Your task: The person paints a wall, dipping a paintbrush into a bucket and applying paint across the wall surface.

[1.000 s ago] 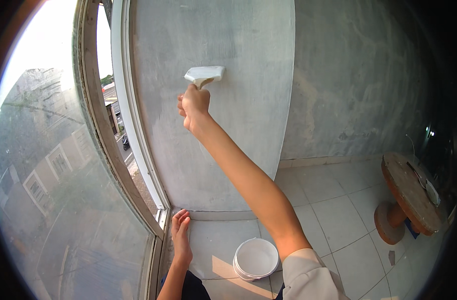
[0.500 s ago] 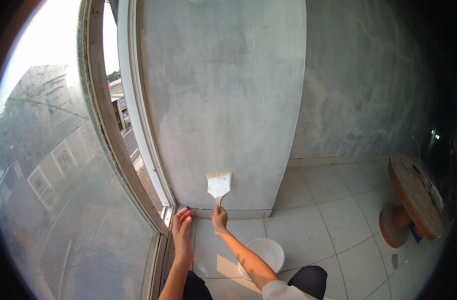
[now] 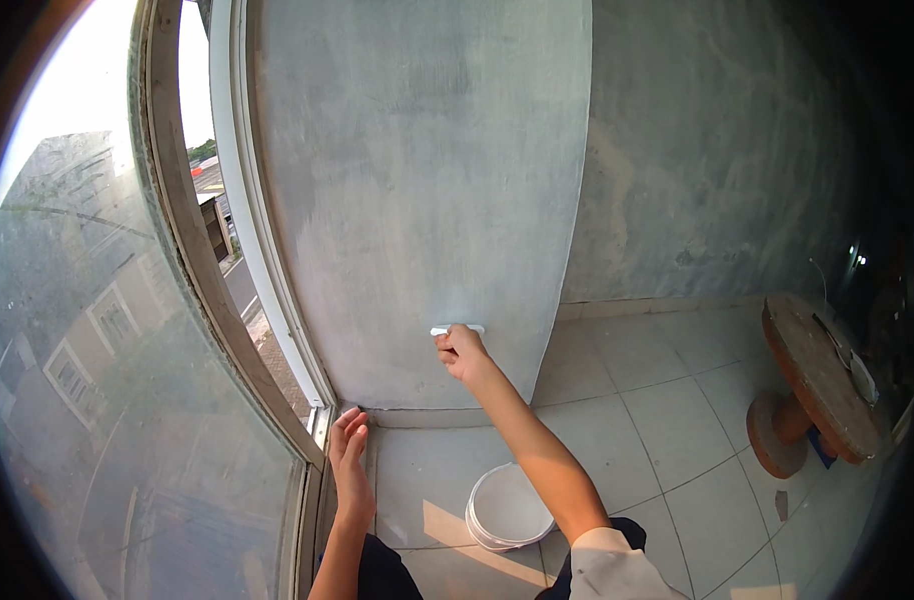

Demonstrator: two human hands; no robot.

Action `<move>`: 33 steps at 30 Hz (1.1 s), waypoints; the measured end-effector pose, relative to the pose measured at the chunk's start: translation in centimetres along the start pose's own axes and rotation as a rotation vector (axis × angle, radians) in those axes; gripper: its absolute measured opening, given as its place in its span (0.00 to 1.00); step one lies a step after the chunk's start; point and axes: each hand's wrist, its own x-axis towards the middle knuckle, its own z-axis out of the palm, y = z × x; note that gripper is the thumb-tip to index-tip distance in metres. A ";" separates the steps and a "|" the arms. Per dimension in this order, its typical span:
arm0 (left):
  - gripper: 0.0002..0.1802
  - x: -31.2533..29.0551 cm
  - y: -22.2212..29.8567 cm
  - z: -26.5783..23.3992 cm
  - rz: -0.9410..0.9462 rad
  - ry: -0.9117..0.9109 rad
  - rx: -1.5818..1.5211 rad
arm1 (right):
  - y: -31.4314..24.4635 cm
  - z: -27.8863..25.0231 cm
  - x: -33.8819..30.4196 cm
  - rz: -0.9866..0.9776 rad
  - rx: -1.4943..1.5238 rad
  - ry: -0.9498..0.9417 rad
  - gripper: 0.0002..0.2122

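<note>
My right hand point(image 3: 461, 350) is closed round the handle of a paintbrush point(image 3: 442, 330). Its white, paint-covered head shows as a thin strip beyond my fingers, against the lower part of a grey, streaky wall point(image 3: 417, 220). The handle is hidden by my hand. My left hand point(image 3: 351, 470) holds nothing; its fingers are loosely bent and apart, beside the window frame's lower corner. Below my right forearm, a white bucket point(image 3: 489, 540) stands on the tiled floor between my knees. How much is inside it I cannot tell.
To the left is a glass window panel point(image 3: 157, 380) in a worn wooden frame point(image 3: 212, 270), with a street beyond the gap. A round-topped wooden spool table point(image 3: 817, 375) stands at the right, with small things on it. Pale tiles point(image 3: 677, 430) cover the floor.
My right hand has moved up and to the right with the paintbrush. The brush has turned from flat and upright to nearly edge-on. My left hand keeps its pose, and the view has shifted slightly.
</note>
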 end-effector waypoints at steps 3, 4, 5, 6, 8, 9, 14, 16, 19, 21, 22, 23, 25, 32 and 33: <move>0.17 -0.1 0.0 0.0 -0.023 -0.007 0.015 | -5.2 3.8 -3.9 -0.069 -0.027 -0.089 0.06; 0.17 -0.1 0.0 0.2 -0.024 -0.012 0.020 | -6.7 4.8 -5.0 -0.110 -0.056 -0.108 0.06; 0.17 -0.1 0.0 0.2 -0.030 -0.012 0.023 | -7.9 6.0 -6.4 -0.151 -0.068 -0.133 0.05; 0.19 -0.1 0.0 0.2 -0.031 -0.020 0.020 | -8.8 6.9 -7.7 -0.193 -0.081 -0.157 0.05; 0.20 -0.1 -0.1 0.4 -0.039 -0.028 0.018 | -10.1 7.7 -9.9 -0.228 -0.090 -0.190 0.03; 0.20 -0.1 -0.2 0.5 -0.046 -0.027 0.018 | -10.5 7.5 -10.6 -0.265 -0.101 -0.229 0.04; 0.20 -0.3 -0.4 0.6 -0.117 -0.086 0.072 | -8.7 1.5 -13.7 -0.194 -0.165 -0.332 0.08; 0.19 -0.4 -0.5 0.4 -0.125 -0.092 0.060 | -7.0 -2.5 -14.6 -0.054 -0.236 -0.299 0.11; 0.17 -0.4 -0.4 -0.1 -0.122 -0.072 0.047 | -2.6 -9.5 -13.4 0.169 -0.330 -0.275 0.11; 0.17 -0.5 -0.3 0.5 -0.112 -0.070 0.039 | 0.8 -12.9 -11.6 0.354 -0.292 -0.196 0.10; 0.17 -0.6 -0.3 0.7 -0.103 -0.069 0.029 | 2.9 -13.8 -10.2 0.453 -0.259 -0.139 0.09; 0.18 -0.7 -0.3 1.1 -0.094 -0.071 0.019 | 5.3 -14.6 -8.6 0.499 -0.266 -0.102 0.08; 0.18 -1.0 -0.4 1.2 -0.106 -0.073 0.031 | 10.1 -14.3 -5.2 0.557 -0.283 -0.027 0.05; 0.21 0.2 -2.4 2.2 -0.110 -0.109 0.075 | 16.1 -17.0 8.5 0.241 -0.146 0.287 0.02; 0.21 0.2 -2.0 0.7 -0.105 -0.051 0.093 | 13.4 -13.5 7.7 0.241 -0.101 0.254 0.01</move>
